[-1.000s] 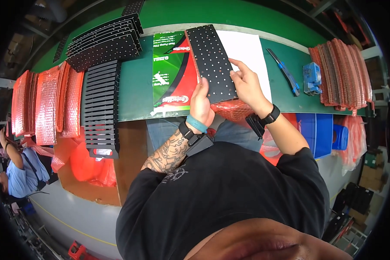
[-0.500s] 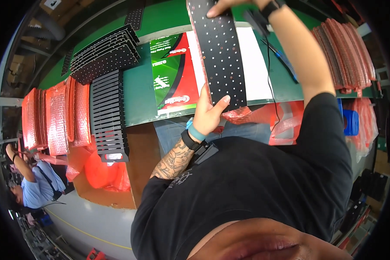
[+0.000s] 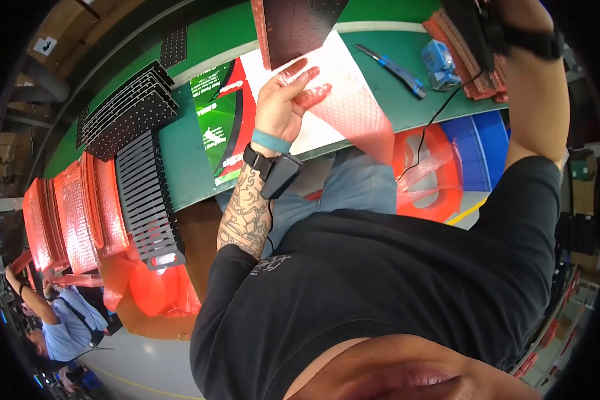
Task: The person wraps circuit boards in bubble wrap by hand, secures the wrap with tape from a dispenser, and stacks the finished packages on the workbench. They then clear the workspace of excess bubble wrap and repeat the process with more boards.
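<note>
My left hand is at the near end of a black perforated panel, which is tilted up and runs out of the upper edge. The hand pinches pink bubble wrap; some fingers show reddish through the film, the thumb lies over it. This translucent film spreads right across the white sheet and hangs over the table edge. A pink strip lines the panel's left side. My right hand is at the upper right corner, cut off and dim, its fingers hidden. A dark wrist device blocks part of that area.
On the green table lie a printed green-and-red sheet, a blue-handled cutter and a small blue package. Stacked black panels, a slotted black rack and pink pouches are at left. Another person stands farther left.
The panel has swung up and away, its near end lifting off the white sheet. My right hand has moved from the panel to the upper right. Bubble wrap now spreads over the white sheet.
</note>
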`<state>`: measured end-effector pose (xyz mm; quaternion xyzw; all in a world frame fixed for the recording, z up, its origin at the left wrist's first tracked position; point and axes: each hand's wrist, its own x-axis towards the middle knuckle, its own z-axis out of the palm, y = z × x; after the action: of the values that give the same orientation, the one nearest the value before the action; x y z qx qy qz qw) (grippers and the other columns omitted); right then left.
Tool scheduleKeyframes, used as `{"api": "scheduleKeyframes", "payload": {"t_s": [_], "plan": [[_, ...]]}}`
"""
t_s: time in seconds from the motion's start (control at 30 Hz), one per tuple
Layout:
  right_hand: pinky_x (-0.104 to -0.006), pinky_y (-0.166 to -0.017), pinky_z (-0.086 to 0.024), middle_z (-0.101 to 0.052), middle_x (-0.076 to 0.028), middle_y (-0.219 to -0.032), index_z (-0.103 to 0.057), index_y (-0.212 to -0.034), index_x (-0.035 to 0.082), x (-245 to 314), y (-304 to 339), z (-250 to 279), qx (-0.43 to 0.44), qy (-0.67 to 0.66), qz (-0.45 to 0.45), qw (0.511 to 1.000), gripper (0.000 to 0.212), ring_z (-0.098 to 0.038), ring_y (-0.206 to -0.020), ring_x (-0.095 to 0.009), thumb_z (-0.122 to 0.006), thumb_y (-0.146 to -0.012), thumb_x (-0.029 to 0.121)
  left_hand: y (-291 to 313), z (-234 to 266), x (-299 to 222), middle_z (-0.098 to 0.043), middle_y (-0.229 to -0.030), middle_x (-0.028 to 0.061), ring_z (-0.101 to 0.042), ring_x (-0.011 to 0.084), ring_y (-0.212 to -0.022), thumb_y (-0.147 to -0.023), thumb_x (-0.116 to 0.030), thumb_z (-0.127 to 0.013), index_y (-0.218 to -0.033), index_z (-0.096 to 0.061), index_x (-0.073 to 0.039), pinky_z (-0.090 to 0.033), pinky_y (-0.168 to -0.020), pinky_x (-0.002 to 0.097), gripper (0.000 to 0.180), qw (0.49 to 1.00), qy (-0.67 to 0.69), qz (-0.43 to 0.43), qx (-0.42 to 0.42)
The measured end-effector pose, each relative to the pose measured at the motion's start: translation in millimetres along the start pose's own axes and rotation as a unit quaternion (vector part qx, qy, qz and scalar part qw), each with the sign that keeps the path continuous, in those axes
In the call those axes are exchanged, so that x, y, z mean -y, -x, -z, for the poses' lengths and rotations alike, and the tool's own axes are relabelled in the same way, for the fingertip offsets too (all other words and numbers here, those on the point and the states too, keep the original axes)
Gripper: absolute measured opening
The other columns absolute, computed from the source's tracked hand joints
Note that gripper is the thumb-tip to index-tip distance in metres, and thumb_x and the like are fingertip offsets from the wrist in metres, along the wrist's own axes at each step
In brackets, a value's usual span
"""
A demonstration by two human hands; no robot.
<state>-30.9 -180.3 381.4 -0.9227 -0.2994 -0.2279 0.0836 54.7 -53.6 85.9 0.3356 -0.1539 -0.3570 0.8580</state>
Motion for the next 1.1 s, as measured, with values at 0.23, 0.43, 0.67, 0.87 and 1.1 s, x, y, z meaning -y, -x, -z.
{"api": "scheduleKeyframes", "payload": {"t_s": [0.23,0.43,0.67,0.87,1.1], "plan": [[-0.0323,-0.069,-0.055,-0.069,-0.009,-0.082,-0.065,-0.087,0.001,-11.0,31.0,-52.2,-0.052,0.084,0.177,0.979,0.008,-0.068,-0.076,-0.019,-0.064,-0.086,-0.007,-30.9,5.8,13.6,-0.06,-0.133,0.0171,-0.061,0.0338,-0.121,-0.1,-0.006,-0.057,-0.135,-0.05,0.008,-0.057,-0.097,0.0539,0.038,0.983,0.172,0.057,0.012],[-0.0352,-0.065,-0.054,-0.068,-0.007,-0.086,-0.067,-0.096,0.008,-40.6,82.3,-130.5,-0.046,0.152,0.079,0.984,0.022,-0.067,-0.075,-0.027,-0.069,-0.074,0.005,-6.0,1.0,37.5,-0.058,-0.136,0.0191,-0.06,0.0361,-0.123,-0.103,-0.011,-0.05,-0.136,-0.05,0.006,-0.053,-0.102,0.0548,0.037,0.973,0.185,0.124,0.063],[-0.038,-0.067,-0.052,-0.063,-0.006,-0.087,-0.062,-0.094,0.008,-14.5,118.3,-191.9,-0.014,0.084,0.023,0.996,0.026,-0.065,-0.08,-0.028,-0.068,-0.069,0.004,34.5,14.1,41.4,-0.057,-0.137,0.0209,-0.059,0.037,-0.125,-0.107,-0.017,-0.039,-0.14,-0.045,0.005,-0.05,-0.106,0.0562,0.041,0.96,0.239,0.142,0.031],[-0.0436,-0.085,-0.048,-0.055,-0.011,-0.103,-0.058,-0.109,0.006,4.5,130.2,-214.5,0.095,0.03,-0.119,0.988,0.051,-0.058,-0.101,-0.032,-0.083,-0.065,0.017,70.6,36.0,42.9,-0.057,-0.138,0.0202,-0.058,0.0364,-0.127,-0.109,-0.029,-0.03,-0.144,-0.04,0.004,-0.049,-0.107,0.0545,0.05,0.932,0.294,0.203,0.055],[-0.0451,-0.092,-0.045,-0.054,-0.012,-0.111,-0.056,-0.113,0.005,-0.3,133.4,-230.0,0.119,-0.047,-0.146,0.981,0.08,-0.055,-0.11,-0.034,-0.094,-0.049,0.033,74.6,39.1,46.0,-0.057,-0.139,0.0182,-0.059,0.0358,-0.127,-0.109,-0.03,-0.037,-0.144,-0.041,0.001,-0.055,-0.1,0.0513,0.047,0.898,0.391,0.152,0.13]]}}
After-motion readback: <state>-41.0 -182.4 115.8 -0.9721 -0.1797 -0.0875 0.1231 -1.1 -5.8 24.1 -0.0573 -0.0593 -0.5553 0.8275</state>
